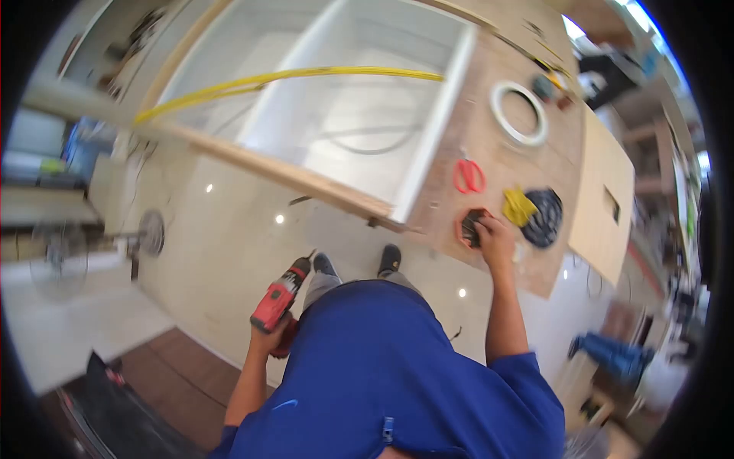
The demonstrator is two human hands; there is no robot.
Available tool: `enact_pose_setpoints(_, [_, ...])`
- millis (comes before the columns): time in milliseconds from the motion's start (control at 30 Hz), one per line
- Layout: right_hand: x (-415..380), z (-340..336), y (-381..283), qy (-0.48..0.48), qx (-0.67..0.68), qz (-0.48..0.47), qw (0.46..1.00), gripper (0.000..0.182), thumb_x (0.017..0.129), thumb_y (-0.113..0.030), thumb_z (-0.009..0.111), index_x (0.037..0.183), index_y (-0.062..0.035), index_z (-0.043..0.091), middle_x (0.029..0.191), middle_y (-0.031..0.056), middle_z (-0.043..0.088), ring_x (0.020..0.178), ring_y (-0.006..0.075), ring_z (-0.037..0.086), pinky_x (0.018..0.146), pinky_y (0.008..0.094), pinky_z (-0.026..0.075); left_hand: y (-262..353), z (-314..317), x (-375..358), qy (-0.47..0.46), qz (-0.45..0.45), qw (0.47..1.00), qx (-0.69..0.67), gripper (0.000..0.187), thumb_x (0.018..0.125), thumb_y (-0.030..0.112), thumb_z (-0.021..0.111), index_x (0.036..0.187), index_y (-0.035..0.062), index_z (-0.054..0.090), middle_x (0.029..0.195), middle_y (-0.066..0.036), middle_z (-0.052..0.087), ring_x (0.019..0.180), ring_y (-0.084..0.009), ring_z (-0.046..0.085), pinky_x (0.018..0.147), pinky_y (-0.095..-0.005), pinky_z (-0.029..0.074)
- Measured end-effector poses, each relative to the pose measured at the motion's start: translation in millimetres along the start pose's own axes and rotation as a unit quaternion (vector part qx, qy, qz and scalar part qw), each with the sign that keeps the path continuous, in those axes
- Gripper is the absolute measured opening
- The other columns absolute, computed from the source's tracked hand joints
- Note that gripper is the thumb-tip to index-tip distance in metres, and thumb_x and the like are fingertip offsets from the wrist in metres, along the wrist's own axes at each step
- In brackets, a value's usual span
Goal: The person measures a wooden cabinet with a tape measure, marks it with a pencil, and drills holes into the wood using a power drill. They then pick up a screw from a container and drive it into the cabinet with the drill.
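My left hand (269,336) is wrapped round the grip of a red and black cordless drill (280,294), held low at my left side with its bit pointing up and away. At the right, my right hand (495,239) reaches into a small red-orange container (462,229) with dark contents on the wooden board. Its fingers are closed together at the contents; what they pinch, if anything, is too small to make out. Close by lie a yellow cloth-like piece (519,206), a black plastic bag (544,219) and red-handled scissors (469,176).
A white-panelled frame (306,180) with wooden edges stands ahead, a yellow strap (321,72) across it. A white roll of tape (495,107) lies on the board (489,138). A fan (61,249) stands at the left, and a dark brown surface (172,375) lies behind my left arm.
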State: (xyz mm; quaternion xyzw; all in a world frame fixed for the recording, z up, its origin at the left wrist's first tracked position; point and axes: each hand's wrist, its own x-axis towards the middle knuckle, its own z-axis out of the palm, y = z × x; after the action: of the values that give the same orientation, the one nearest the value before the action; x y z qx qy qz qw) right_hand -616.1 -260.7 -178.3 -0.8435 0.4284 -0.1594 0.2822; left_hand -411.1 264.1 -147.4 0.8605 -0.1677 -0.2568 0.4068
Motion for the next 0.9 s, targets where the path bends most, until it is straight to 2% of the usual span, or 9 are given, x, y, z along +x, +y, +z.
enact_pose_setpoints(67, [8,1,-1,-0.043,0.065,0.047,0.996,0.019,0.088,-0.018,0.073,0.097,-0.0016,0.076,0.084,0.0092,0.071,0.077,0.0206,0.068,0.072,0.0328,0.052,18,-2,0,0.005,0.05,0.998,0.03,0.021,0.083,0.015,0.076,0.098,0.0017,0.07,0.088,-0.013,0.073,0.082,-0.028,0.072,0.075,-0.0375,0.055])
enact_pose_setpoints(133, [2,-4,5,-0.045,0.122,0.093,0.987,0.019,0.088,-0.017,0.073,0.096,0.0004,0.075,0.079,0.0057,0.07,0.072,0.0142,0.066,0.069,0.0299,0.051,19,-8,-2,0.015,0.025,0.999,0.013,0.022,0.082,0.015,0.077,0.099,0.0018,0.071,0.089,-0.013,0.073,0.082,-0.0287,0.072,0.076,-0.038,0.055])
enact_pose_setpoints(233, [2,-13,-4,0.023,0.19,0.099,0.976,0.021,0.088,-0.016,0.073,0.094,0.004,0.074,0.079,0.0032,0.068,0.072,0.0096,0.061,0.067,0.0263,0.05,-13,-3,0,0.021,0.07,0.997,0.01,0.021,0.082,0.014,0.075,0.099,0.0018,0.071,0.088,-0.014,0.073,0.079,-0.0303,0.072,0.074,-0.0386,0.055])
enact_pose_setpoints(300, [0,-25,-14,0.052,0.295,0.196,0.934,0.016,0.087,-0.011,0.071,0.094,0.0025,0.072,0.081,0.0062,0.069,0.069,0.012,0.062,0.066,0.0257,0.051,-31,1,10,0.03,0.18,0.982,0.047,0.021,0.083,0.013,0.074,0.1,0.0018,0.071,0.087,-0.013,0.073,0.077,-0.0308,0.071,0.073,-0.0389,0.055])
enact_pose_setpoints(367, [-4,-22,-13,0.073,0.486,0.233,0.839,0.012,0.085,-0.005,0.067,0.095,0.0009,0.068,0.083,0.0095,0.07,0.069,0.0138,0.064,0.064,0.026,0.053,-50,-5,13,0.015,0.156,0.988,0.017,0.02,0.084,0.013,0.074,0.1,0.002,0.072,0.086,-0.013,0.073,0.076,-0.0303,0.071,0.072,-0.0388,0.055])
enact_pose_setpoints(433, [-12,-17,-10,0.045,0.521,0.233,0.82,0.011,0.083,0.0,0.064,0.094,-0.0001,0.065,0.083,0.0101,0.071,0.069,0.016,0.066,0.063,0.0273,0.054,-65,-14,12,0.011,0.129,0.992,0.001,0.02,0.084,0.013,0.074,0.1,0.0022,0.072,0.086,-0.013,0.073,0.075,-0.0299,0.071,0.072,-0.0387,0.055])
enact_pose_setpoints(600, [-52,10,-38,0.067,0.545,0.234,0.803,0.013,0.081,0.004,0.059,0.091,-0.0017,0.062,0.086,0.0106,0.066,0.072,0.0186,0.062,0.064,0.0289,0.05,-104,-27,11,-0.006,0.133,0.991,-0.017,0.019,0.085,0.014,0.074,0.1,0.0028,0.072,0.084,-0.012,0.073,0.073,-0.0287,0.071,0.071,-0.0384,0.055])
enact_pose_setpoints(767, [-94,40,-15,0.054,0.589,0.197,0.782,0.014,0.077,0.005,0.057,0.086,-0.0054,0.055,0.081,0.0069,0.055,0.068,0.019,0.053,0.064,0.0315,0.047,-120,-29,20,-0.022,0.126,0.991,-0.049,0.018,0.086,0.014,0.074,0.1,0.0033,0.073,0.083,-0.011,0.073,0.071,-0.0277,0.071,0.069,-0.038,0.055])
enact_pose_setpoints(900, [-126,57,-64,0.061,0.56,0.257,0.785,0.013,0.077,0.005,0.056,0.083,-0.0057,0.053,0.079,0.0065,0.053,0.067,0.019,0.05,0.063,0.0324,0.046,-129,-61,26,-0.024,0.158,0.986,-0.039,0.021,0.086,0.015,0.074,0.103,0.0033,0.072,0.088,-0.011,0.073,0.079,-0.0264,0.071,0.072,-0.0366,0.055])
